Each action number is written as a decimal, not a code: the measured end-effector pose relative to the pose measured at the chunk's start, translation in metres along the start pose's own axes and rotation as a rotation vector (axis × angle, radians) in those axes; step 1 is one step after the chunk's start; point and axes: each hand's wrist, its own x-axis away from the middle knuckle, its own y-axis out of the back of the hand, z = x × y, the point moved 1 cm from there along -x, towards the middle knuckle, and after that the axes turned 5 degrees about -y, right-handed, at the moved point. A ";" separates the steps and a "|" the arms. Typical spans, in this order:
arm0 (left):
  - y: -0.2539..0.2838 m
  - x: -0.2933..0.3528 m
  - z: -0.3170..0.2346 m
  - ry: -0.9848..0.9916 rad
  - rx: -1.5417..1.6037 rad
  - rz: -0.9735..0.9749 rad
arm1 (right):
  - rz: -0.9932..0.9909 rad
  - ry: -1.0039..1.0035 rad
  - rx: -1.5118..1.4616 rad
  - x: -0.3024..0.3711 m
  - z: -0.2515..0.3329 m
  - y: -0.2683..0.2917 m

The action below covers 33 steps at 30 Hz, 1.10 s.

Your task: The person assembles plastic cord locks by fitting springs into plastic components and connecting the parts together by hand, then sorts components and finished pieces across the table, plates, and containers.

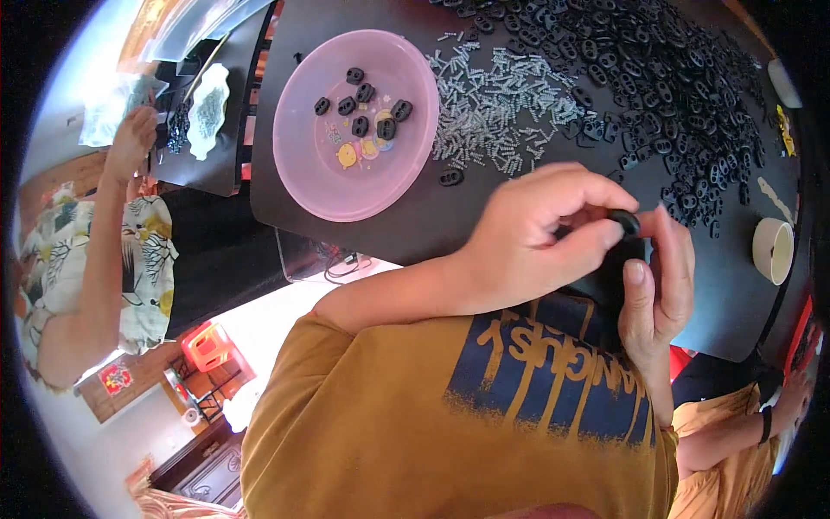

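Observation:
My left hand (553, 229) reaches across from the left and pinches a black plastic cord lock (624, 223) between thumb and forefinger. Close on its right, my right hand (661, 285) is raised with its thumb and fingers apart. A right fingertip lies beside the cord lock; whether it touches cannot be told. A pink round basin (298, 186) to the left holds several black cord locks (386, 129). Beyond my hands, small metal springs (493, 108) are heaped next to a wide pile of black cord lock parts (666, 95).
One cord lock (450, 177) lies between basin and springs on the dark table (415, 229). A roll of tape (773, 251) stands at the right edge. Another person's hand (136, 134) works at the left, near a white tray (207, 111); another person's arm (726, 445) shows lower right.

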 end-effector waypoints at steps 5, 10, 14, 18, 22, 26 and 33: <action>0.054 0.015 -0.037 -0.341 -0.865 -0.313 | -0.058 -0.190 -0.111 0.000 -0.004 -0.001; 0.083 0.046 -0.037 -0.212 -1.122 -0.540 | 0.006 -0.114 -0.048 -0.008 0.004 -0.007; 0.090 0.058 -0.028 -0.119 -1.635 -0.251 | 0.044 -0.078 -0.047 -0.011 0.007 -0.008; 0.099 0.061 -0.018 -0.133 -1.748 -0.168 | 0.032 -0.052 -0.078 -0.013 0.005 -0.006; 0.081 0.056 -0.031 -0.280 -1.720 -0.099 | 0.068 -0.129 -0.189 -0.012 0.004 0.002; 0.047 0.032 -0.046 -0.592 -1.609 0.110 | -0.107 -0.437 -0.586 -0.013 0.025 0.000; -0.025 -0.018 -0.050 -1.022 -1.305 0.400 | -0.246 -0.603 -0.762 -0.003 0.028 0.058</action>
